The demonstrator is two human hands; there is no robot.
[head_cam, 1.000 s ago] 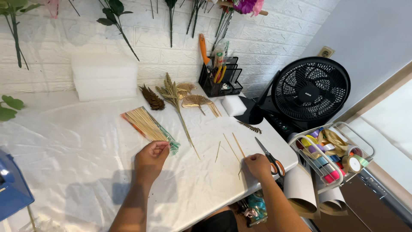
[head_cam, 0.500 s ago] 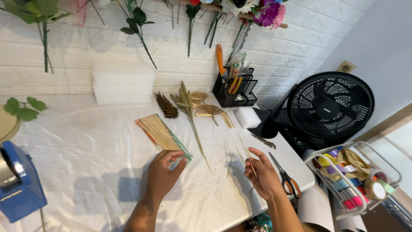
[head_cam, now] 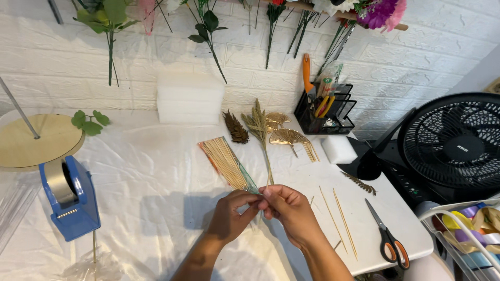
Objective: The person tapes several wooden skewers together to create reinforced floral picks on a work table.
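Pinching the gold dried stem (head_cam: pixel 263 148) at lower centre of the frame, we clamp both our left hand (head_cam: pixel 229 216) and right hand (head_cam: pixel 291 208) on its base, beside the bundle of wooden sticks (head_cam: pixel 224 162); scissors (head_cam: pixel 386 237) lie lower right.

Both hands meet over a white-covered table (head_cam: pixel 156 177): the left hand (head_cam: pixel 229 216) and right hand (head_cam: pixel 291 208) pinch the lower stem of a gold dried sprig (head_cam: pixel 260 127), fingertips touching. Just beyond them lies a packet of thin wooden skewers (head_cam: pixel 225 162), with gold fan leaves (head_cam: pixel 289 137) beside it. Loose skewers (head_cam: pixel 338 213) and orange-handled scissors (head_cam: pixel 388 237) rest to the right, near a black fan (head_cam: pixel 458 148). A blue tape dispenser (head_cam: pixel 70 200) stands at left.
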